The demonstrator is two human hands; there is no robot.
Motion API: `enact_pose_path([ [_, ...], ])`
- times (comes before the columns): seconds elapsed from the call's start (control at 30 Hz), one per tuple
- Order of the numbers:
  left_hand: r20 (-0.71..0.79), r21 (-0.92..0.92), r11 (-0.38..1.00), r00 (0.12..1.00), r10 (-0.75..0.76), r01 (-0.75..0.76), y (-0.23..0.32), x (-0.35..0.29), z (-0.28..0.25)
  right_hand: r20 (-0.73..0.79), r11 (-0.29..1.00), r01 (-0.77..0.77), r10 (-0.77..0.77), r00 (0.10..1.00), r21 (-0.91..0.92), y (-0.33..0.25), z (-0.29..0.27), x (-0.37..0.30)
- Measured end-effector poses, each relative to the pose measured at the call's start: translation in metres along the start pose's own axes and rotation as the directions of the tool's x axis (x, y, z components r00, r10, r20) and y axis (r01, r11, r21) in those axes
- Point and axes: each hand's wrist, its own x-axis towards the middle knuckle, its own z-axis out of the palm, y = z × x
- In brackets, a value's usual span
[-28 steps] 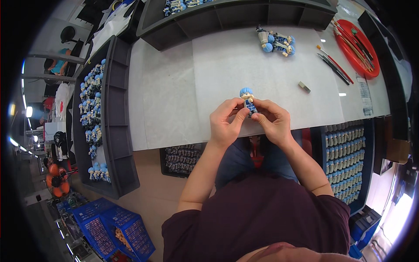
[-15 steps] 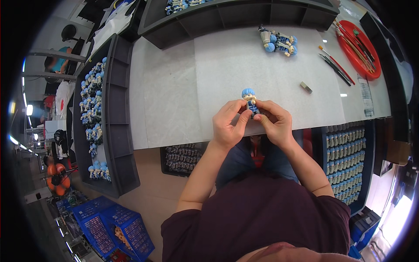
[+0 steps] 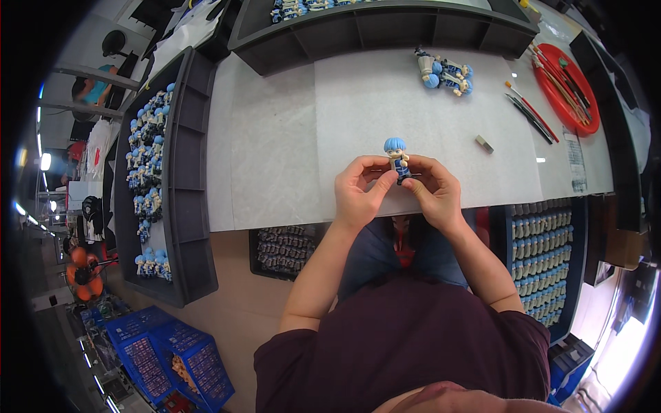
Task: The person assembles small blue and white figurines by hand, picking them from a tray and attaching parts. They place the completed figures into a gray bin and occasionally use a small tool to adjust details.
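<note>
Head view shows left hand (image 3: pixel 359 194) and right hand (image 3: pixel 436 193) pinching one blue-haired figurine (image 3: pixel 399 164) with fingers, over the table's (image 3: pixel 265 141) near part. Its handling seems unfinished; some similar figurines (image 3: pixel 455 73) lie beyond.

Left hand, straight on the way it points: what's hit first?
The left hand would first meet the figurine, which both hands hold; past it, probably the right hand, though depth is unclear.

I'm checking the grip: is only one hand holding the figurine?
No, the left hand and right hand both hold the blue-haired figurine.
</note>
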Motion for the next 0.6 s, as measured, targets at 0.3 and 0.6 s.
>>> enact_pose_path([
  [0.3, 0.021, -0.077, 0.997, 1.0, -0.006, 0.007, 0.0062, 0.0037, 0.0036, -0.008, 1.0, -0.015, 0.015, 1.0, -0.01, -0.0027, 0.0027, -0.0008],
  [0.6, 0.052, -0.012, 0.995, 0.993, -0.102, 0.102, 0.0021, 0.0064, 0.0, 0.055, 0.991, 0.078, -0.072, 0.996, -0.109, -0.0044, 0.0023, -0.0009],
])
